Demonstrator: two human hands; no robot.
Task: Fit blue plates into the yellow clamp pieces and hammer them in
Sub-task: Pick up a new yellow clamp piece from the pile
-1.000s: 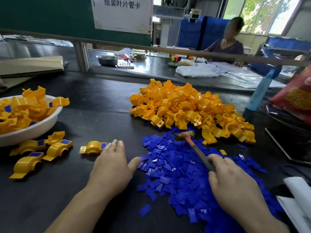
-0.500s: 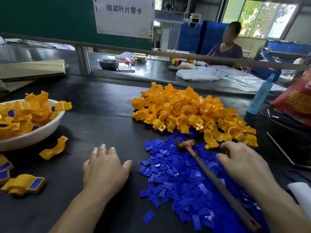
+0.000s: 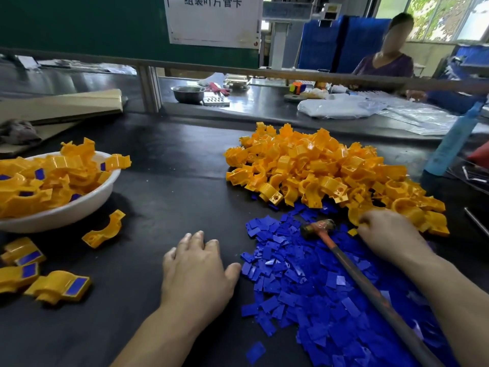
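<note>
Blue plates (image 3: 304, 292) lie in a loose heap on the black table (image 3: 169, 176), between our two hands and running under the right forearm.

Left hand (image 3: 197, 271): palm down on the table, fingers straight and relaxed, holding nothing. The thumb tip is just beside the heap's edge.

Right hand (image 3: 389, 234): reached forward to the near edge of the yellow clamp pieces (image 3: 312, 165), with fingers curled over one piece there. We cannot tell whether it is actually gripped. That yellow pile sits ahead of both hands and touches the far side of the blue heap.

Hammer (image 3: 352, 268): lying on the blue plates with no hand on it. Its head is just left of the right hand, and the handle slants back toward us alongside the right forearm.

Left of the left hand we note one bare clamp piece (image 3: 104, 230). Beyond it is a white bowl (image 3: 79, 207) heaped with yellow pieces, several showing blue plates. Three fitted pieces (image 3: 59, 286) with blue plates seated lie on the table far left of the left hand, nearer to us than the bowl.
</note>
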